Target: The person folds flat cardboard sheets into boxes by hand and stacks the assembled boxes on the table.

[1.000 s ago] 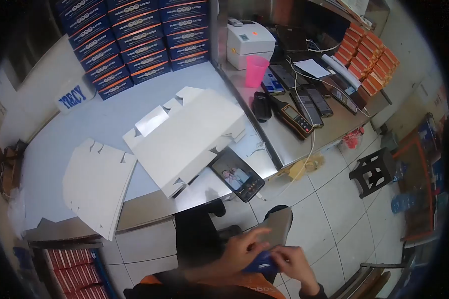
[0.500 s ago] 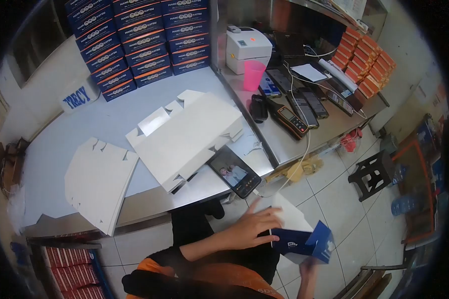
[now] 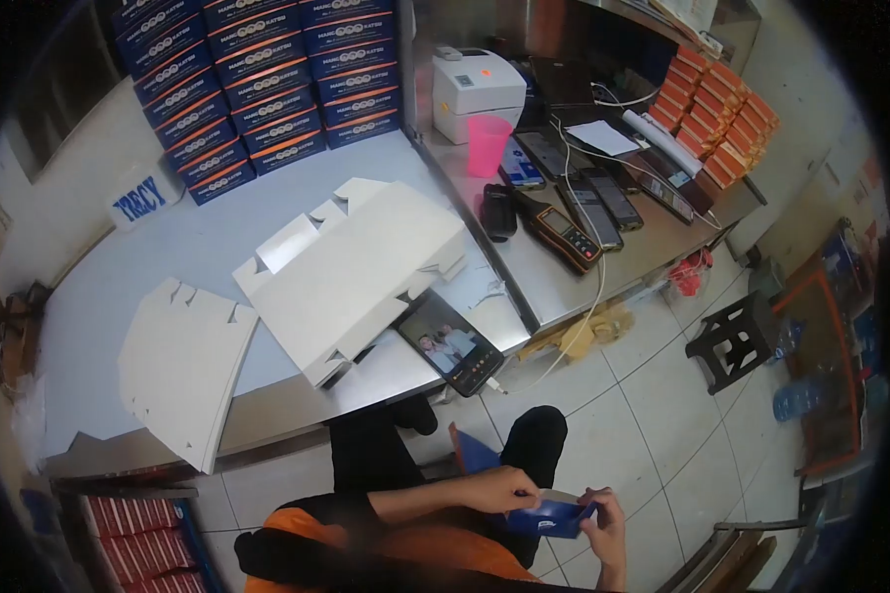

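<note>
A dark blue cardboard box [image 3: 549, 521], partly folded, is held low over my lap. My left hand [image 3: 502, 489] pinches its upper left edge with curled fingers. At the other end, my right hand [image 3: 606, 524] grips the box between thumb and fingers. Another blue panel [image 3: 478, 453] with an orange edge sticks up beyond my left hand; whether it joins the box is hidden. On the table's front edge lies a phone [image 3: 450, 344] showing a picture, plugged into a white cable. Flat white cardboard blanks [image 3: 351, 267] are stacked behind it, and a second stack [image 3: 183, 366] lies to the left.
Tall stacks of blue boxes [image 3: 267, 89] stand at the back of the table [image 3: 79, 346]. On the right counter are a label printer [image 3: 480, 94], pink cup [image 3: 487, 146], handheld meter [image 3: 564, 232], several phones and orange boxes [image 3: 717, 114]. A black stool [image 3: 732, 341] stands on the floor.
The box has turned and come lower and nearer my body, its white inside now mostly out of sight. My left hand has closed from spread fingers to a pinch. My right hand has risen.
</note>
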### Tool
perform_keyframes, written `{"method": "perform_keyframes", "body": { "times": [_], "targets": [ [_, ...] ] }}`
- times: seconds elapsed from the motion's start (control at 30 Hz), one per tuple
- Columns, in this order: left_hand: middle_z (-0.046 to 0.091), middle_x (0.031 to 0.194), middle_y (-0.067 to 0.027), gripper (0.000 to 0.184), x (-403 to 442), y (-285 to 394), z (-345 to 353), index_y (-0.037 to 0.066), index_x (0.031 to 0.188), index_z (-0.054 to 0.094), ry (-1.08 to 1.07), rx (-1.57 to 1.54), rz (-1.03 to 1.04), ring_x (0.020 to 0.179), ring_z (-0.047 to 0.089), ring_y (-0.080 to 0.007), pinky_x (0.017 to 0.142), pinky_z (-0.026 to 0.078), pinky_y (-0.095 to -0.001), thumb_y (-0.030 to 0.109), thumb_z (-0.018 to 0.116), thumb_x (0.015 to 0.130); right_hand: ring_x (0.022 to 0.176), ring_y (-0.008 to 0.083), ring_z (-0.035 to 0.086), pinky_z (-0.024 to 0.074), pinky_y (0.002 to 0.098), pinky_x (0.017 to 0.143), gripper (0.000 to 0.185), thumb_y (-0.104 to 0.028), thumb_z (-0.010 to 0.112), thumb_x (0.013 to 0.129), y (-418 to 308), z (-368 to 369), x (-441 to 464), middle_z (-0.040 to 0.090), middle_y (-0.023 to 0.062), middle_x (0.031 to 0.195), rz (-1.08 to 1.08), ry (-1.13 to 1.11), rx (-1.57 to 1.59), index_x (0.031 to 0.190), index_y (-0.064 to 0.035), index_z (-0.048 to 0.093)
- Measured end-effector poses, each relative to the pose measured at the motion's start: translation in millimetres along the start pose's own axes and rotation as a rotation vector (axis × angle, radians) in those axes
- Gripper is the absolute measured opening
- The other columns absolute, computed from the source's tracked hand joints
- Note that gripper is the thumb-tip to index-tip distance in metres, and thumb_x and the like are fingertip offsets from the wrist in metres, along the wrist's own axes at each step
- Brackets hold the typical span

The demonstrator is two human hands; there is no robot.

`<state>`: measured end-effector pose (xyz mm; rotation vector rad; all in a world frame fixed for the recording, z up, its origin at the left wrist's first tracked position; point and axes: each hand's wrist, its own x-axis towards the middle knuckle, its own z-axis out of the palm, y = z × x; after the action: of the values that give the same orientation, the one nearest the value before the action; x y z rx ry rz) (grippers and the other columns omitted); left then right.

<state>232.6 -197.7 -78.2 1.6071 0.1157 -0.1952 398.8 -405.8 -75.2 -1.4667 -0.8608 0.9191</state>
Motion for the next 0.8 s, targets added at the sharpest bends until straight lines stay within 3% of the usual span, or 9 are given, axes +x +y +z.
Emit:
{"method": "perform_keyframes", "body": {
  "times": [0.07, 0.2, 0.3, 0.43, 0.5, 0.53, 0.6, 0.73, 0.8],
  "targets": [
    [0.056, 0.061, -0.0051, 0.026, -3.5, -6.4, 1.6, 0.0, 0.084, 0.064, -0.004, -0.062, -0.054, 0.058, 0.057, -0.0132, 0.057, 0.046, -0.0286, 0.022, 0.054, 0.092, 0.097, 0.0247, 0.054, 0.0405, 0.0323, 0.088, 0.034, -0.007, 0.074, 0.068, -1.2, 1.8, 3.3, 0.055, 0.0138, 0.101, -0.197, 0.003, -0.327, 0.098, -0.0009, 0.058],
    [0.056, 0.061, -0.0017, 0.026, -9.9, -21.4, 11.8, 0.001, 0.083, 0.062, 0.069, -0.213, -0.07, 0.055, 0.055, -0.0097, 0.054, 0.045, -0.0269, 0.023, 0.053, 0.094, 0.097, 0.0267, 0.054, 0.0435, 0.0329, 0.084, 0.031, -0.007, 0.076, 0.067, -16.8, 20.1, 19.0, 0.055, 0.0151, 0.103, -0.088, 0.269, -0.565, 0.093, -0.0002, 0.06],
    [0.057, 0.063, -0.0018, 0.024, -11.6, -30.2, 13.3, 0.002, 0.086, 0.063, 0.097, 0.04, 0.09, 0.056, 0.055, -0.0088, 0.054, 0.046, -0.0266, 0.023, 0.053, 0.094, 0.1, 0.0269, 0.056, 0.0484, 0.0344, 0.078, 0.02, -0.003, 0.073, 0.072, -41.3, 23.5, 29.9, 0.054, 0.0141, 0.115, -0.01, -0.291, -0.448, 0.089, -0.0011, 0.063],
    [0.057, 0.063, -0.0045, 0.022, -9.0, -13.0, 9.2, 0.004, 0.087, 0.064, 0.126, -0.058, 0.018, 0.063, 0.06, -0.0138, 0.061, 0.048, -0.0299, 0.022, 0.053, 0.092, 0.095, 0.0288, 0.059, 0.049, 0.0348, 0.078, 0.02, -0.001, 0.071, 0.074, -62.9, 29.5, 46.4, 0.057, 0.0154, 0.111, -0.088, -0.28, -0.561, 0.092, -0.0038, 0.063],
    [0.062, 0.086, -0.0102, 0.021, -8.1, -2.7, 5.0, 0.005, 0.096, 0.065, 0.196, 0.349, 0.102, 0.086, 0.058, -0.0236, 0.077, 0.045, -0.0393, 0.023, 0.058, 0.088, 0.081, 0.0263, 0.062, 0.0486, 0.0326, 0.073, 0.01, 0.0, 0.064, 0.079, -67.6, 36.6, 49.4, 0.062, 0.0157, 0.091, -0.066, -0.418, -0.597, 0.089, -0.0006, 0.061],
    [0.062, 0.086, -0.0102, 0.021, -8.3, 5.3, 3.6, 0.005, 0.096, 0.065, 0.194, 0.349, 0.103, 0.086, 0.058, -0.0236, 0.077, 0.045, -0.0393, 0.023, 0.058, 0.088, 0.081, 0.0263, 0.062, 0.0486, 0.0326, 0.073, 0.01, 0.0, 0.064, 0.079, -68.9, 36.3, 50.1, 0.062, 0.0157, 0.091, -0.065, -0.416, -0.597, 0.089, -0.0006, 0.061],
    [0.058, 0.094, -0.0079, 0.027, -9.8, 21.9, 2.7, 0.01, 0.108, 0.063, 0.818, 0.864, 0.612, 0.093, 0.054, -0.0244, 0.082, 0.041, -0.0431, 0.025, 0.061, 0.087, 0.077, 0.0351, 0.06, 0.0491, 0.0363, 0.07, 0.007, -0.008, 0.057, 0.086, -70.3, 33.8, 49.7, 0.062, 0.0169, 0.08, 0.229, -0.14, -0.713, 0.089, -0.0032, 0.06],
    [0.053, 0.098, -0.0067, 0.036, -11.3, 6.7, 15.7, 0.012, 0.118, 0.059, 1.03, 0.663, 0.591, 0.094, 0.051, -0.024, 0.085, 0.037, -0.0442, 0.026, 0.063, 0.085, 0.058, 0.032, 0.055, 0.0432, 0.0354, 0.056, 0.01, -0.006, 0.052, 0.087, -66.0, 11.5, 46.1, 0.056, 0.0152, 0.069, 0.067, -0.03, -0.73, 0.081, 0.0, 0.056],
    [0.054, 0.094, -0.0063, 0.033, -8.9, 2.7, 19.6, 0.011, 0.114, 0.06, 0.938, 0.543, 0.185, 0.092, 0.052, -0.0232, 0.085, 0.037, -0.0427, 0.023, 0.065, 0.084, 0.053, 0.0278, 0.053, 0.0414, 0.0335, 0.052, 0.012, -0.006, 0.052, 0.086, -68.6, 15.2, 42.9, 0.054, 0.0145, 0.067, -0.018, 0.001, -0.696, 0.077, 0.0009, 0.055]
  ]
}}
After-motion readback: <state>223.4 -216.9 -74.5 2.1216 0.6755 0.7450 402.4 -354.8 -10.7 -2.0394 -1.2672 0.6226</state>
